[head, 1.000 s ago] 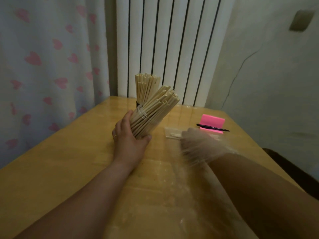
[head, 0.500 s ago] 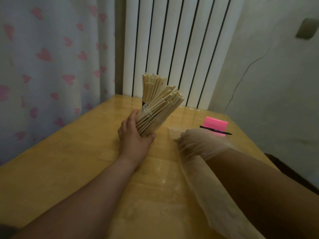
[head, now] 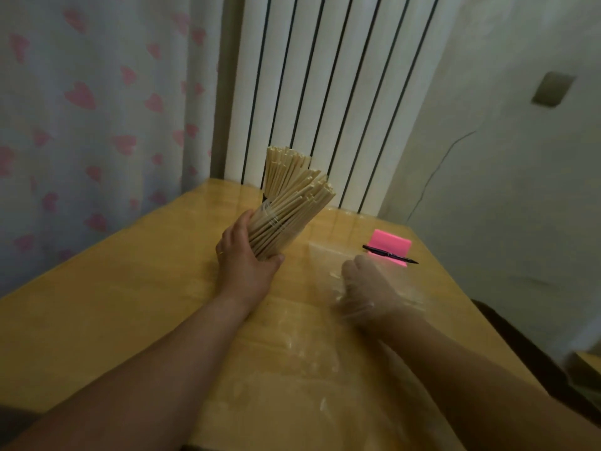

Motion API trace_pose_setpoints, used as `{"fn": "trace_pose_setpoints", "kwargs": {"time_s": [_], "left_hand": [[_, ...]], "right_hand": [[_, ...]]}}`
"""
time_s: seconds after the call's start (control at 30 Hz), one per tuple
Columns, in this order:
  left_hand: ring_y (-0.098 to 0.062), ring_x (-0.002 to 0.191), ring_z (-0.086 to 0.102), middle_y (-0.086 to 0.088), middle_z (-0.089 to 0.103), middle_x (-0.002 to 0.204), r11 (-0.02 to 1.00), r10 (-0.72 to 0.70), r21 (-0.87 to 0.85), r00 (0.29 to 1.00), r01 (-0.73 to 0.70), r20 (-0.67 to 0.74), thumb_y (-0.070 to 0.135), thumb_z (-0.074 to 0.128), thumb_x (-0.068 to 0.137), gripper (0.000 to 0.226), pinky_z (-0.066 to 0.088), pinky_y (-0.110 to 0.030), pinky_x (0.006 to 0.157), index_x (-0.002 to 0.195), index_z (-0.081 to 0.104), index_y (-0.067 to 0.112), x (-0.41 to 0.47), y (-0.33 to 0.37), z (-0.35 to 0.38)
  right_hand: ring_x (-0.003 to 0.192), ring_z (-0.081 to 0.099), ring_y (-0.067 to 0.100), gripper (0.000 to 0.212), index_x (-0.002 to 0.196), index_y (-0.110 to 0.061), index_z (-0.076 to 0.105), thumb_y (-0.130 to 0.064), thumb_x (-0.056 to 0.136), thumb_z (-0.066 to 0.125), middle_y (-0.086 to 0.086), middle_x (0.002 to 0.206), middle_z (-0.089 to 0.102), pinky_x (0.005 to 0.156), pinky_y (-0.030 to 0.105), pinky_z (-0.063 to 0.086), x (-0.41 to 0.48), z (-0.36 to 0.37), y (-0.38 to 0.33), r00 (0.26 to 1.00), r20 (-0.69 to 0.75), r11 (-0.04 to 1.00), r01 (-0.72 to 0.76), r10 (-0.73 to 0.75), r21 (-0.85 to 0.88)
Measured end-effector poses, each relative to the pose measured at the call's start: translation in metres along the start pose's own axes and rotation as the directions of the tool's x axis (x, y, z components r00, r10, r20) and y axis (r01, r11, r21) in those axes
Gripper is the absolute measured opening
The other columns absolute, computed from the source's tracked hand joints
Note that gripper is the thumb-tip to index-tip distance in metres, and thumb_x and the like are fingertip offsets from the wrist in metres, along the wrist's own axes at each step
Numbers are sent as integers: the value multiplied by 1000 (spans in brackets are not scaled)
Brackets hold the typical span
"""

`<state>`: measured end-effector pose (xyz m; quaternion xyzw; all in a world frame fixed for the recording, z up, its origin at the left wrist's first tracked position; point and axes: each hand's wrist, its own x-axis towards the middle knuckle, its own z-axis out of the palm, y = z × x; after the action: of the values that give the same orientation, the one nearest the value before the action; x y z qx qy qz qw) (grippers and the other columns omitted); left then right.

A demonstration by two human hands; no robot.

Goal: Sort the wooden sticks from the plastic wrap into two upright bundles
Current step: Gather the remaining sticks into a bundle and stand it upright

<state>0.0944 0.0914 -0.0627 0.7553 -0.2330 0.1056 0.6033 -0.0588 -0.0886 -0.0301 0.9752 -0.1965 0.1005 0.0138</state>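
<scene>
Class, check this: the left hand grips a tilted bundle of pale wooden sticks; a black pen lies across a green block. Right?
No. The head view shows the block under the black pen is pink, not green. The left hand does grip the tilted bundle.

Left hand point(head: 247, 271): bare, at centre of frame.
Ring point(head: 221, 253): thin pale band on one finger, at the left edge of the left hand; too small for detail.
Left forearm point(head: 146, 369): bare all the way down to the lower left edge.
Right hand point(head: 367, 288): right of centre, veiled by thin, crinkled clear plastic film point(head: 403, 297); fitted glove or loose wrap, cannot tell.
Right forearm point(head: 471, 379): bare from wrist to the lower right edge.
Lower left corner: dark grey patch point(head: 13, 421), too dim to identify.
</scene>
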Motion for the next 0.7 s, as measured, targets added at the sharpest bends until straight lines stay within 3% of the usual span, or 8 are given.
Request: {"fn": "trace_pose_setpoints", "kwargs": {"time_s": [0.07,0.13,0.27,0.37,0.47,0.6,0.67,0.7], "left_hand": [[-29,145,32,-3,36,158,1000,-7,3,1000,7,-5,28,90,79,104,34,-50,121,163,28,37,-1,1,0],[-29,145,32,-3,36,157,1000,-12,2,1000,12,0,28,91,79,104,36,-50,120,162,28,38,-3,4,-2],[-31,145,33,-4,38,157,999,-14,51,999,13,32,27,90,78,103,35,-51,121,162,31,36,-8,16,-8],[-33,145,32,-5,37,158,994,-3,111,998,-4,64,27,91,79,103,33,-51,122,162,31,34,-18,30,-18],[-32,144,32,-4,37,157,993,13,118,998,-20,62,27,91,80,103,34,-52,121,162,30,35,-38,41,-32],[-29,142,31,-2,38,155,987,54,147,998,-60,45,24,88,80,100,34,-48,118,161,31,35,-70,42,-51],[-28,143,30,-1,37,156,983,63,168,997,-70,44,24,86,81,98,34,-47,118,161,31,36,-80,39,-56],[-27,144,29,-1,36,157,982,74,174,996,-80,41,25,85,82,96,35,-47,118,161,31,37,-84,37,-56]], "right_hand": [[92,44,16,25,98,-18,52,-32,92,72,-1,102,45,81,31,47,-20,4,3,975,-196,989,122,-104,81],[85,46,18,26,87,-19,55,-40,94,68,0,93,49,72,34,46,-47,12,6,904,-375,967,246,-206,63],[79,50,19,32,82,-29,53,-50,105,48,-5,84,53,73,35,39,-75,-3,5,884,-405,970,240,-235,-39],[76,51,15,36,80,-29,52,-51,107,45,-8,80,54,69,34,39,-94,-19,1,912,-382,967,216,-150,135],[76,57,11,48,88,-25,58,-63,105,34,-8,83,62,68,40,49,-117,-34,1,919,-392,915,184,-30,360],[74,68,8,59,83,-22,69,-64,106,33,-10,84,74,66,40,55,-151,-74,-12,870,-446,705,179,212,686],[65,70,14,61,70,-17,67,-58,106,39,0,72,74,70,40,54,-154,-106,-17,819,-436,511,212,373,833],[65,70,21,60,65,-18,64,-54,108,43,6,65,69,74,44,56,-153,-125,-19,812,-398,355,254,428,900]]}}
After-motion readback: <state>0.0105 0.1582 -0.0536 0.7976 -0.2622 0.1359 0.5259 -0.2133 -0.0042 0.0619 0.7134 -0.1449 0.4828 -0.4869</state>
